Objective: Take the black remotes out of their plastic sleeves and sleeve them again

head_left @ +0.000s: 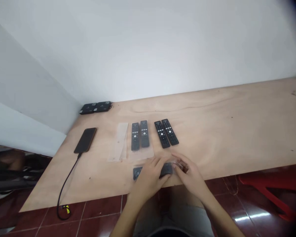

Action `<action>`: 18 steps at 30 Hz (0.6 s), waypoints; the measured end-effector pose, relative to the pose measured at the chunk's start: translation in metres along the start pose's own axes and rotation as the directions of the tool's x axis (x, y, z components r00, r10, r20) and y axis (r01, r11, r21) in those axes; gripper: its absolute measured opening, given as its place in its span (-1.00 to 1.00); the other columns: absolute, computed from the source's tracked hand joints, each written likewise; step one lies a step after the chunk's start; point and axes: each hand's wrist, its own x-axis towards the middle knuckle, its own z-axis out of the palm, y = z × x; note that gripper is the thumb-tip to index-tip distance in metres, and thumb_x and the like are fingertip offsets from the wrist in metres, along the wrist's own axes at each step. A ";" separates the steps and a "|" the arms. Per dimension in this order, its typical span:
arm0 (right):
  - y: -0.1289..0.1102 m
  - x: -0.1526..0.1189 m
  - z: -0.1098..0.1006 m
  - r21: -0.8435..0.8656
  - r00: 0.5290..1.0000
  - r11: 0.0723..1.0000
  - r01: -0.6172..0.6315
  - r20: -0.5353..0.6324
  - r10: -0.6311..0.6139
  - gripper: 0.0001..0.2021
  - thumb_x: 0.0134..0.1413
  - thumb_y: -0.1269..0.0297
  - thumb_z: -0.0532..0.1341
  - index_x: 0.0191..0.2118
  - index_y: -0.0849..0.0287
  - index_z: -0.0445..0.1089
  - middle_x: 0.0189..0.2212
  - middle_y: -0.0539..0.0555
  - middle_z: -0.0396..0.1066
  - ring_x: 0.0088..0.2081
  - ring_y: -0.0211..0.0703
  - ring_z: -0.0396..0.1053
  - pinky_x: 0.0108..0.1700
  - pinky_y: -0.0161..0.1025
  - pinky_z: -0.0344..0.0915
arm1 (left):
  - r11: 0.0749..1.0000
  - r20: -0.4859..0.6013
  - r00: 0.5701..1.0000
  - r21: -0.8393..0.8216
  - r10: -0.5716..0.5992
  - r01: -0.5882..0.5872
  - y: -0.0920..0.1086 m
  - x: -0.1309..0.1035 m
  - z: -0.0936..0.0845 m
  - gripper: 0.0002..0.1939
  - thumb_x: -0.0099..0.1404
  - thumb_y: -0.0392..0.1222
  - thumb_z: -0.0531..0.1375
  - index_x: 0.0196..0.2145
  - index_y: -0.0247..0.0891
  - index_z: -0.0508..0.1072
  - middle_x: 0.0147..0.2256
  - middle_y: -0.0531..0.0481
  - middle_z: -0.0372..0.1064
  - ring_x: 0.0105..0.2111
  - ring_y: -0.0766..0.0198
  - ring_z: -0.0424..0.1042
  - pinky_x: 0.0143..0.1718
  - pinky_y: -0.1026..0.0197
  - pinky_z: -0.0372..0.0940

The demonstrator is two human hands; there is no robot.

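Note:
A dark remote (pixel 166 169) in clear plastic lies crosswise near the table's front edge. My left hand (pixel 150 174) rests over its middle, fingers bent around it, hiding part of it. At the remote's right end my right hand (pixel 187 169) pinches the clear plastic. Beyond my hands, two remotes in plastic sleeves (pixel 135 136) (pixel 144 133) lie side by side. Two bare black remotes (pixel 162 134) (pixel 170 132) lie to their right. Flat clear sleeves (pixel 118 142) are on the left.
A phone (pixel 85 140) with a black cable (pixel 65 184) lies on the left of the wooden table (pixel 224 131). Two black boxes (pixel 88 108) (pixel 102 106) stand at the back left corner. A red chair (pixel 273 187) is at the right, below the table edge.

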 end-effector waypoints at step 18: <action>-0.022 -0.025 -0.061 -0.434 0.931 0.863 0.257 0.351 -0.101 -0.68 0.47 0.30 0.25 0.21 -0.12 0.58 0.18 0.19 0.42 0.23 0.15 0.43 0.27 0.09 0.51 | 0.970 -0.099 0.977 0.176 0.189 -0.170 -0.013 -0.002 0.024 -0.55 0.52 -0.48 0.15 0.20 -0.07 0.56 0.07 -0.17 0.49 0.17 -0.05 0.40 0.18 -0.23 0.50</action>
